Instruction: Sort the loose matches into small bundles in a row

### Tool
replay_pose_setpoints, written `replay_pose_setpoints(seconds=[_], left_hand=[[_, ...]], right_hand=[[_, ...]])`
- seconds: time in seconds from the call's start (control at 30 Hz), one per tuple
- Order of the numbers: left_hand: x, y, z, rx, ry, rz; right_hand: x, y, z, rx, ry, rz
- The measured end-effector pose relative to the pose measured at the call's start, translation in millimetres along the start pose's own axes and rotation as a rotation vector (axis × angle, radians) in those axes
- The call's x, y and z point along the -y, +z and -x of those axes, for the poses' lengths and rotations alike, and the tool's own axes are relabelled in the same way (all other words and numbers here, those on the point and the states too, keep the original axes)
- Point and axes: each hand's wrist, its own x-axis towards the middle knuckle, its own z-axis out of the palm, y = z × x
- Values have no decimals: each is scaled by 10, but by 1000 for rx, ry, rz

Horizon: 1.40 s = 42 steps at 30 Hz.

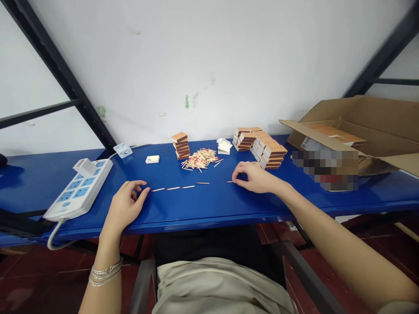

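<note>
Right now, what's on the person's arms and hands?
No gloves: the left hand and right hand are bare. A stack of thin silver bangles circles the left wrist; the right wrist has none. A pale sleeve edge shows on the right arm.

Several thin silver bangles [105,272] circle the left wrist [108,255]. Loose beige fabric [219,285] covers the lap, and the edge of a pale grey sleeve [397,308] shows at the right arm [353,248].
</note>
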Motion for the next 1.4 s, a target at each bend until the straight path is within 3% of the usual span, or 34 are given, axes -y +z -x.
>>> replay_pose_setpoints(seconds=[0.17, 0.4, 0.57, 0.8, 0.9, 1.4], left_hand=[[-4, -3, 0, -3, 14, 3], [-29, -8, 8, 3, 21, 9], [-29, -13, 18, 9, 23, 2], [-26, -11, 8, 6, 19, -12], [-23, -7, 6, 4, 19, -13], [-19, -12, 5, 8, 20, -15]], right_hand=[[259, 180, -178, -20, -37, 8], [309, 190, -258, 13, -63, -21], [171, 65, -137, -63, -38, -48], [-393, -172, 297, -198, 103, -40], [-521, -197, 428, -206, 127, -42], [-309, -3, 316, -158, 106, -45]])
